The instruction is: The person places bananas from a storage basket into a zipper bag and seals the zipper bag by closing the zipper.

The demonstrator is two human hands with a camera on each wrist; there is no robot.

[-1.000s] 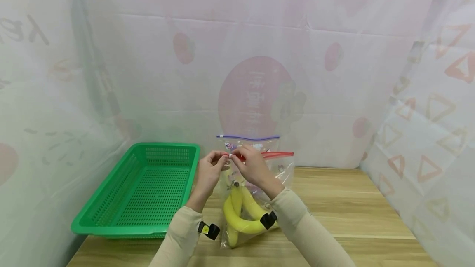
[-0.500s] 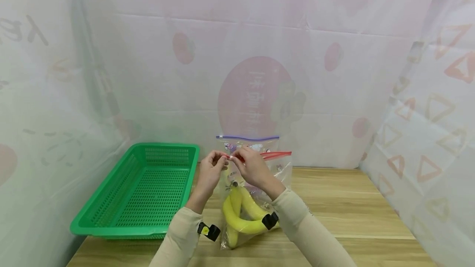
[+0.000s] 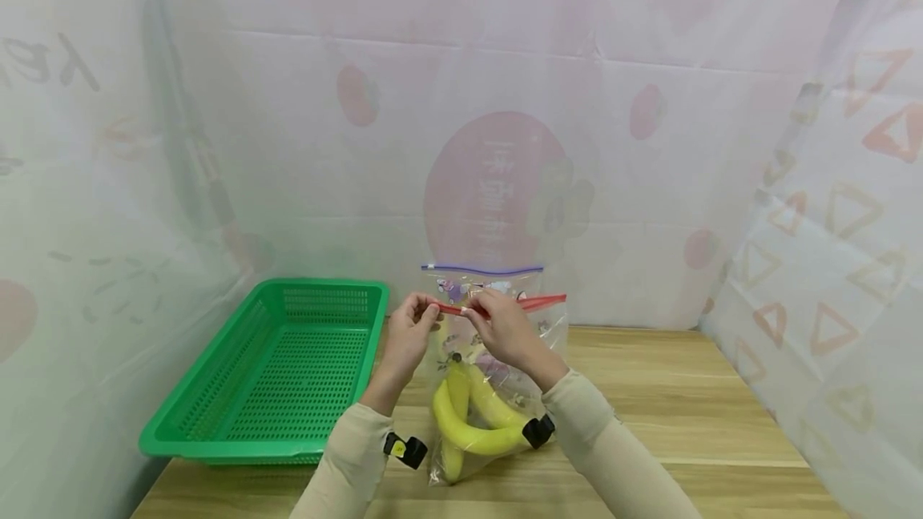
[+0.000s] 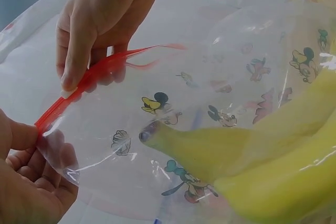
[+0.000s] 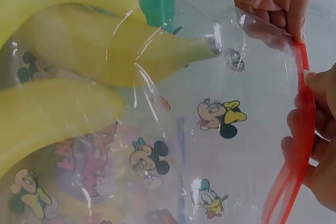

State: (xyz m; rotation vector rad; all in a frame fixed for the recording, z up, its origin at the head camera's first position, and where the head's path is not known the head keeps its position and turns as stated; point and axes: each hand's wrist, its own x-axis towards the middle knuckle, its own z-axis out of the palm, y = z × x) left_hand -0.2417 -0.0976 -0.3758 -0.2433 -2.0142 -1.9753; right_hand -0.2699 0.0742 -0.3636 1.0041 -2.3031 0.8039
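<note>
A clear cartoon-print zip bag (image 3: 551, 327) with a red zip strip (image 4: 55, 109) holds several yellow bananas (image 3: 469, 437). At the strip's left end, my left hand (image 3: 409, 335) pinches the corner between thumb and fingers. My right hand (image 3: 505, 331) grips the strip a little to the right, thumb on the small white slider (image 4: 68, 93). Between the two hands the red strip lies pressed together, while right of my right hand its two edges stand apart, as the left wrist view shows. The bananas sit low in the bag, one dark stem tip (image 5: 212, 45) pointing toward the strip.
Behind the red-strip bag, a second clear bag with a purple zip strip (image 3: 483, 270) stands near the back sheet. A green perforated basket (image 3: 263, 448) is on the left of the wooden table (image 3: 671, 399). Printed sheets enclose the back and sides.
My right hand has slid a short way right along the red strip with the white slider, widening the gap between my hands. My left hand keeps its place at the corner.
</note>
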